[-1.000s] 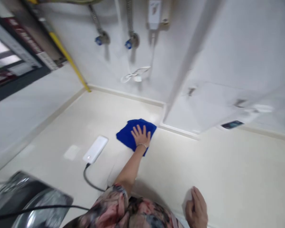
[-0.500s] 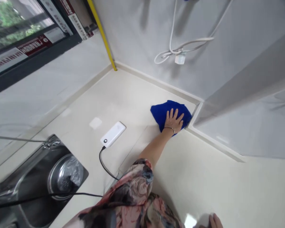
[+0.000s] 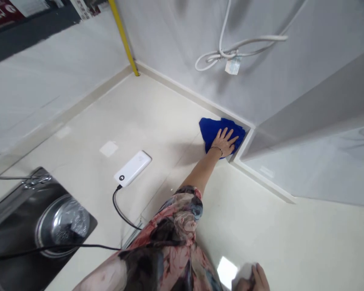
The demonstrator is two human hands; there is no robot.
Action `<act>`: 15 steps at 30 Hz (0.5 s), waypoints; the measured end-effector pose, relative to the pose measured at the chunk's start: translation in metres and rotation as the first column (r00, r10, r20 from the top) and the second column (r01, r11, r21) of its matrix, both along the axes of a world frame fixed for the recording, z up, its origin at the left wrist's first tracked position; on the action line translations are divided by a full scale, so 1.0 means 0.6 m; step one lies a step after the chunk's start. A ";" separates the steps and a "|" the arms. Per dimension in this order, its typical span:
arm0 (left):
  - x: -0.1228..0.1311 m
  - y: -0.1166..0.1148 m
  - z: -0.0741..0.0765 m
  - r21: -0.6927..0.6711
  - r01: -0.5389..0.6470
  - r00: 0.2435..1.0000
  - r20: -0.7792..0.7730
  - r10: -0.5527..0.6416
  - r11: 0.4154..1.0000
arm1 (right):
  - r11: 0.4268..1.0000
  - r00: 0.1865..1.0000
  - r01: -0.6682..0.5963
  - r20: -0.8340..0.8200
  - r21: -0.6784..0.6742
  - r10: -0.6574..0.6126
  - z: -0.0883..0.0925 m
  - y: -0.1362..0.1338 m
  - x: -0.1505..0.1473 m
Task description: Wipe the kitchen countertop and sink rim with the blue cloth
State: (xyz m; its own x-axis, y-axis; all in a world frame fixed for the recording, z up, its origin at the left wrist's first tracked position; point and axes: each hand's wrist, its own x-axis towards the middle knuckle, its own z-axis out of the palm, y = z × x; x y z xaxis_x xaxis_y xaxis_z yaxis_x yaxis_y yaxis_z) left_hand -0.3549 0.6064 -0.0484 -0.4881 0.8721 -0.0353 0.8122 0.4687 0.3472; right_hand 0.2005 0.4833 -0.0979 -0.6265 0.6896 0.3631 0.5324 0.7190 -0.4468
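My left hand (image 3: 224, 142) lies flat with spread fingers on a blue cloth (image 3: 210, 128), pressing it onto the pale countertop (image 3: 157, 109). The cloth is crumpled and reaches into the corner where the raised edge strip (image 3: 242, 145) turns. A thin bracelet (image 3: 217, 150) circles that wrist. At the bottom of the view, my right hand (image 3: 260, 279) shows only in part. Its visible fingers lie stretched out on the glossy surface, and the rest of it is cut off by the frame.
A white power bank (image 3: 133, 167) with a black cable lies left of my arm. Further left is a dark sink (image 3: 15, 226) holding a metal bowl (image 3: 45, 238). A yellow pipe (image 3: 123, 38) stands in the back corner. Bundled white cable (image 3: 220, 54) hangs above the cloth; a box-like pillar (image 3: 291, 105) juts out right.
My left hand and the cloth have shifted slightly closer into the corner, and the cloth is more bunched. The camera view has tilted down and moved, so the window is mostly out of sight.
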 end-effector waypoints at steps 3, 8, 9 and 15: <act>0.015 -0.026 0.001 -0.026 0.033 0.999 -0.012 -0.033 0.999 | 0.995 0.998 0.040 -0.061 0.096 -0.034 0.010 -0.008 -0.019; 0.055 -0.099 0.005 -0.039 0.037 0.999 -0.007 -0.037 0.999 | 0.983 0.992 0.062 -0.122 0.172 -0.041 0.017 -0.017 -0.038; 0.064 -0.114 0.006 -0.035 0.026 1.000 0.005 -0.026 0.999 | 0.983 0.991 0.062 -0.129 0.175 -0.040 0.018 -0.018 -0.039; 0.130 -0.193 0.013 -0.024 -0.018 1.000 0.018 0.019 1.000 | 0.984 0.986 0.031 -0.166 0.174 -0.002 0.017 -0.011 -0.042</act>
State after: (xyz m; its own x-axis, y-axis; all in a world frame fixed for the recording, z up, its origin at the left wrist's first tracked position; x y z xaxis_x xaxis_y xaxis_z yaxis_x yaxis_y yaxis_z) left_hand -0.2768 0.4906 -0.0409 -0.5033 0.8617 -0.0649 0.7972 0.4919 0.3500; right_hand 0.1752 0.4770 -0.0878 -0.5371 0.6154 0.5768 0.4745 0.7858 -0.3967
